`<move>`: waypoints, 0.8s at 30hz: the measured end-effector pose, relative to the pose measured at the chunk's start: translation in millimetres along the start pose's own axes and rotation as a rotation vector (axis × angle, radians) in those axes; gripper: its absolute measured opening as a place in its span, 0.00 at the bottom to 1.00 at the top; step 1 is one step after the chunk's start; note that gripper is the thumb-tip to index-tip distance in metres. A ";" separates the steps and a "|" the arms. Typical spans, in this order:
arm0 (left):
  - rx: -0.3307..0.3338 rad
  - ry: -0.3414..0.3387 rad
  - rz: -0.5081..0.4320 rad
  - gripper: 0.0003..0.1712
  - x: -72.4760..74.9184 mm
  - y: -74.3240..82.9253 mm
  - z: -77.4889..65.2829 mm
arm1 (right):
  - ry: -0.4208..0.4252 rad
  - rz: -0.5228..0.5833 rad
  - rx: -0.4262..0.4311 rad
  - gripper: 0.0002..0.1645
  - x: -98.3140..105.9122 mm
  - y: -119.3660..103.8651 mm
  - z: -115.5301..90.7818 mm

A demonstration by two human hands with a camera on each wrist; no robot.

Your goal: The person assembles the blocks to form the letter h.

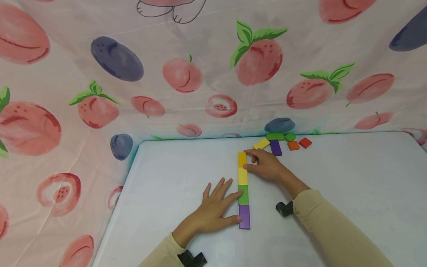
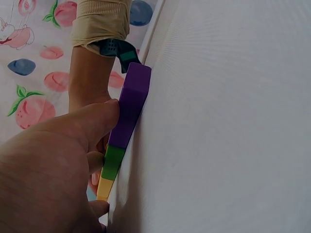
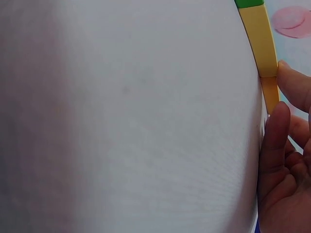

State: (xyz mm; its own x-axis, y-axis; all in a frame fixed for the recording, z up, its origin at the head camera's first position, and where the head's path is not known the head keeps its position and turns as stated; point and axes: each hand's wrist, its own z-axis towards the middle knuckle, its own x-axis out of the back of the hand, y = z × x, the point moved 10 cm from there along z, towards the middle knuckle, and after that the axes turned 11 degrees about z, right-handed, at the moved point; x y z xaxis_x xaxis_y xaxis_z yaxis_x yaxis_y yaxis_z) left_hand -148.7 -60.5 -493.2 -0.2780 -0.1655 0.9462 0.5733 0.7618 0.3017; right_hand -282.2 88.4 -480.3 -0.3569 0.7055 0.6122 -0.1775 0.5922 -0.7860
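Flat rectangular blocks lie end to end in a straight row on the white table. From near to far they are a purple block (image 1: 244,218), a green block (image 1: 244,198), a yellow block (image 1: 242,176) and an orange-yellow block (image 1: 241,159). My left hand (image 1: 213,211) is spread at the near left, thumb on the purple block and index fingertip on the green one. At the far end my right hand (image 1: 268,166) pinches the orange-yellow block, index finger at its far corner and thumb near its joint with the yellow block.
Beyond the right hand, loose blocks lie by the back edge: yellow (image 1: 261,143), dark purple (image 1: 275,147), long green (image 1: 275,136), small green (image 1: 290,137), orange (image 1: 293,145) and red (image 1: 305,142). A fruit-patterned cloth (image 1: 200,40) hangs behind the white table (image 1: 350,193).
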 end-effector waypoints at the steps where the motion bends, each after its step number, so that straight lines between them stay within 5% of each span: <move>1: -0.001 0.000 -0.001 0.43 0.1 0.1 -0.2 | 0.000 0.000 -0.001 0.35 0.1 0.0 -0.2; 24: -0.003 -0.004 -0.010 0.42 3.7 1.6 -0.7 | -0.011 0.000 0.013 0.35 2.1 -2.6 0.4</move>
State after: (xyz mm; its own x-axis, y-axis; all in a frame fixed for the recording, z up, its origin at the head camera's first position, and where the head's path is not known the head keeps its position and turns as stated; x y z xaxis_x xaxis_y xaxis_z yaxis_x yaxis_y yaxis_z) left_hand -148.2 -60.4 -489.1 -0.2866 -0.1710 0.9427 0.5728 0.7581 0.3116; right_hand -282.8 88.2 -477.0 -0.3667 0.7013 0.6113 -0.1894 0.5870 -0.7871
